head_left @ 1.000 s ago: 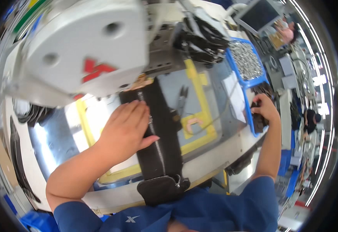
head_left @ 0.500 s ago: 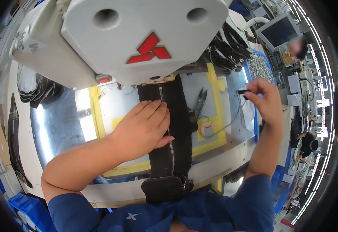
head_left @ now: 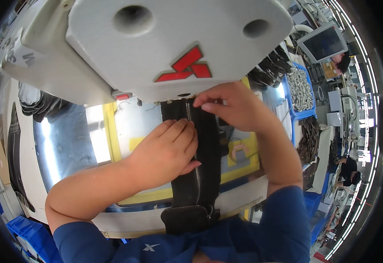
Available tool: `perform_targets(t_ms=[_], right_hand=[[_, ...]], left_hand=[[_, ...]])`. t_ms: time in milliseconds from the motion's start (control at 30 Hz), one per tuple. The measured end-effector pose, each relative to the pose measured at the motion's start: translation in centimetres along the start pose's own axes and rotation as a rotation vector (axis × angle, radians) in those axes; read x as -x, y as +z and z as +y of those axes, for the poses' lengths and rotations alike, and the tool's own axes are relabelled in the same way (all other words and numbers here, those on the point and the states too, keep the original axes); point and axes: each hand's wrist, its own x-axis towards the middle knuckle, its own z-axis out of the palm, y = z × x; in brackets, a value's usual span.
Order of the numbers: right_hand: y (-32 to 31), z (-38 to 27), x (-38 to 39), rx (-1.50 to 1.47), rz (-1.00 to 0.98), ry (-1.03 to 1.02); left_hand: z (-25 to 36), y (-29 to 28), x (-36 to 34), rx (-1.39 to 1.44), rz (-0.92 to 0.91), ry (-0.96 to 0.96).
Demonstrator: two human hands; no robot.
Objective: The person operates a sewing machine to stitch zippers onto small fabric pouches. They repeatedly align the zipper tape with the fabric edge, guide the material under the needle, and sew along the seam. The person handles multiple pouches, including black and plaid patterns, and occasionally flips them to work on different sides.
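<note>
Fingers of the left hand are being pressed together on black zippered fabric at the sewing-machine head; by the curled right hand, pinch unclear, placement is apparently being adjusted, steadiness being needed next.

zippered strip on the table — machine head at its far end, tray of, seemingly, hardware at right.

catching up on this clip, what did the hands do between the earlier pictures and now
The right hand picked a small black piece from the dark pieces and moved left to the far end of the zipper; whether it still holds that piece is hidden. The left hand stayed on the black fabric, beside the zipper.
</note>
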Motion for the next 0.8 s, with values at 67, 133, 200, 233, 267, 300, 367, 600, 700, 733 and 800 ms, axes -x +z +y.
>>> perform_targets(t_ms=[67, 133, 200, 233, 267, 300, 367, 600, 700, 733, 800], right_hand=[[1.3, 0.4, -0.5, 0.014, 0.067, -0.05], [1.9, 0.5, -0.5, 0.041, 0.159, -0.048], [1.4, 0.7, -0.2, 0.107, 0.128, -0.186], [1.0, 0.8, 0.0, 0.141, 0.111, -0.257], [1.0, 1.3, 0.2, 0.167, 0.102, -0.287], [1.4, 2.1, 0.5, 0.191, 0.097, -0.316], [1.7, 2.4, 0.8, 0.212, 0.09, -0.329], [3.0, 2.4, 0.6, 0.24, 0.15, -0.375], [3.2, 2.3, 0.6, 0.254, 0.156, -0.392], [3.2, 2.3, 0.6, 0.256, 0.16, -0.393], [3.3, 2.4, 0.5, 0.25, 0.157, -0.391]], left_hand=[[0.0, 0.1, 0.0, 0.005, 0.013, 0.008], [0.0, 0.2, 0.1, 0.008, 0.018, 0.009], [0.0, 0.2, 0.1, 0.003, 0.02, 0.006], [-0.1, 0.2, 0.1, 0.006, 0.02, 0.004], [-0.1, 0.1, 0.2, 0.009, 0.02, 0.003], [-0.1, 0.2, 0.2, 0.012, 0.015, 0.006], [-0.1, 0.3, 0.2, 0.007, 0.026, 0.006], [0.0, 0.3, 0.2, -0.002, 0.018, 0.006], [0.0, 0.4, 0.3, -0.008, 0.022, 0.002], [0.0, 0.4, 0.3, -0.007, 0.022, 0.002], [0.0, 0.4, 0.3, -0.004, 0.024, 0.003]])
